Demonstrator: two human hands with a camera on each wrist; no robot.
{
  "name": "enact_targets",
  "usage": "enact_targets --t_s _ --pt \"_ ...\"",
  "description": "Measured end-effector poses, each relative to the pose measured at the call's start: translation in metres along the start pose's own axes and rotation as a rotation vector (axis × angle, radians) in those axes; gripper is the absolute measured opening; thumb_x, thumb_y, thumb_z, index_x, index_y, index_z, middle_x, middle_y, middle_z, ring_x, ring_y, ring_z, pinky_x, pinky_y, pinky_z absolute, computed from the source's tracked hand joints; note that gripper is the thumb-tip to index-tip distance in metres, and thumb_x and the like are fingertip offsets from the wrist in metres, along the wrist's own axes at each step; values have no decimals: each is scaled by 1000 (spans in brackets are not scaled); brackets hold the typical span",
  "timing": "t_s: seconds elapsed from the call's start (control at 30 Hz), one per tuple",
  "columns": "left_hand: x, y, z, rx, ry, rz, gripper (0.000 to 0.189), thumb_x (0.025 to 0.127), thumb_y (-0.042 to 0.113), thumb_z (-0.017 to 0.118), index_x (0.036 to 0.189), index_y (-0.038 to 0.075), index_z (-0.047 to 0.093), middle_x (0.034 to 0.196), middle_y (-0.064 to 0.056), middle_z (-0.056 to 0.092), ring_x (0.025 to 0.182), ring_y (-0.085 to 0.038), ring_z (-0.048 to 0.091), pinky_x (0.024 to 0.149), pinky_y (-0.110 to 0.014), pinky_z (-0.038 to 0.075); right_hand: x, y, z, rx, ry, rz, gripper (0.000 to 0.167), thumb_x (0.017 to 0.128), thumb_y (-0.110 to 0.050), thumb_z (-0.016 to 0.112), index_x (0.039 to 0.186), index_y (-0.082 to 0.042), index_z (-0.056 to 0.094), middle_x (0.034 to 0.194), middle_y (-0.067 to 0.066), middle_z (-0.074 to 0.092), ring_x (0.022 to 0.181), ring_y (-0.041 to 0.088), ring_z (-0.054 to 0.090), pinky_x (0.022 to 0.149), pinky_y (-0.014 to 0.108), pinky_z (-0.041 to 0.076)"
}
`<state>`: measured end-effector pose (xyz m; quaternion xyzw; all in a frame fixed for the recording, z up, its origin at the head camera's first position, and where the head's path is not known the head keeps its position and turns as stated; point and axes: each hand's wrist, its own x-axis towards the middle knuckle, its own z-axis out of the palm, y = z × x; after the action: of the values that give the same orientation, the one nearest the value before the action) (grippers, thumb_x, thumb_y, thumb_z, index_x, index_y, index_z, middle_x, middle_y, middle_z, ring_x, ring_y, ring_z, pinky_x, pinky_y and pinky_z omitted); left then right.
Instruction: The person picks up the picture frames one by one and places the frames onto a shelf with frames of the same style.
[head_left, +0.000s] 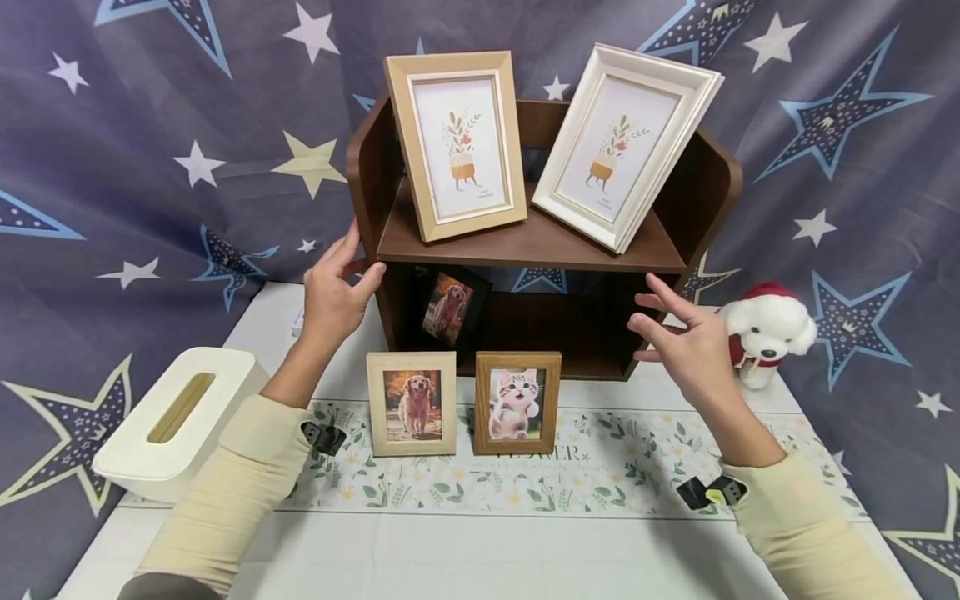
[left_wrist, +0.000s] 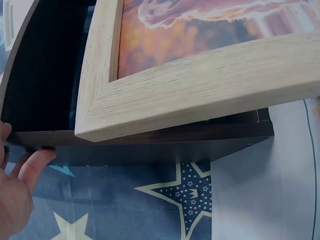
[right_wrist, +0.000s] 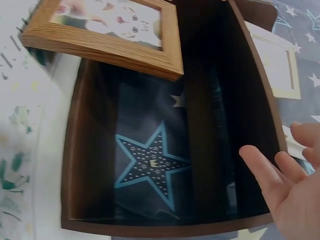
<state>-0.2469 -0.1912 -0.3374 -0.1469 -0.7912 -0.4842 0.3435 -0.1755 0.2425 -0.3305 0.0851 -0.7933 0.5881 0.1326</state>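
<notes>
A dark brown two-level shelf (head_left: 525, 253) stands on the table. My left hand (head_left: 333, 287) holds its left side panel, thumb at the front edge and fingers along the outer face. My right hand (head_left: 690, 342) hovers by the right side panel with spread fingers, holding nothing. On the upper level lean a light tan picture frame (head_left: 416, 150) and a tilted white one (head_left: 577, 142). A black frame (head_left: 468, 315) with a dog photo leans inside the lower level. In front stand a pale wood frame (head_left: 375, 408) with a dog photo and a brown wood frame (head_left: 555, 404) with a kitten photo.
A white tissue box (head_left: 232, 379) sits at the left. To the right is a white plush dog (head_left: 776, 323) with a red hat. A floral runner (head_left: 600, 487) crosses the white table (head_left: 480, 558). Behind hangs a dark star-patterned cloth (head_left: 247, 75).
</notes>
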Motion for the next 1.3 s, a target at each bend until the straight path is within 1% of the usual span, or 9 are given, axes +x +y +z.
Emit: enact_targets --t_s 0.1,0.2,0.37,0.53,0.7,0.83,0.93,1.13,1.3 --pt "0 0 0 1 -1 -9 68 88 -2 74 150 11 48 142 -12 63 110 -31 70 91 -7 53 -4 6 4 -48 -21 11 63 94 -16 74 152 -20 51 123 -6 69 87 -3 73 64 29 64" --pt "0 0 -1 3 -3 -13 68 89 -2 73 150 11 48 142 -12 63 111 -31 70 92 -10 54 -7 12 7 -51 -38 35 63 94 -16 74 152 -19 51 126 2 69 87 -3 73 64 31 64" --pt "0 1 -1 7 2 -14 68 88 -2 73 150 11 48 141 -12 64 108 -34 71 88 -3 51 -11 21 13 -56 -65 52 62 94 -16 74 152 -16 50 131 14 67 87 -2 73 64 33 65" --pt "-1 2 -1 1 2 -2 68 88 -3 73 150 11 49 141 -13 64 107 -37 72 87 0 50 -15 27 18 -64 -86 67 61 95 -17 73 152 -17 50 135 24 63 86 6 75 63 34 65" --pt "0 2 -1 15 -2 -5 68 89 -1 73 150 14 49 142 -11 63 107 -36 72 86 -1 51 -19 34 23 -71 -103 93 61 94 -19 74 151 -18 52 134 24 64 84 5 75 63 34 65" --pt "0 2 -1 20 -2 -14 67 89 0 73 150 14 48 143 -10 63 108 -34 72 88 -7 54 -21 40 28 -57 -125 112 61 94 -19 74 151 -16 52 134 26 63 87 1 74 65 35 65" --pt "1 2 -1 14 -1 -16 67 90 0 73 150 14 48 143 -10 62 111 -32 71 91 -10 55 -24 45 31 -60 -138 117 61 95 -21 74 151 -17 52 135 26 63 87 4 75 65 36 65" --pt "1 2 0 8 -3 -26 66 90 0 72 150 14 48 143 -10 63 112 -31 70 90 -4 51 -28 56 38 -64 -158 132 61 95 -19 74 152 -19 51 136 25 63 80 2 74 62 35 65" --pt "1 1 0 2 1 -24 66 90 -1 72 150 13 49 143 -10 62 112 -33 70 90 -4 51 -32 62 47 -43 -185 170 62 94 -16 74 152 -19 51 137 21 65 85 -1 73 63 37 65"
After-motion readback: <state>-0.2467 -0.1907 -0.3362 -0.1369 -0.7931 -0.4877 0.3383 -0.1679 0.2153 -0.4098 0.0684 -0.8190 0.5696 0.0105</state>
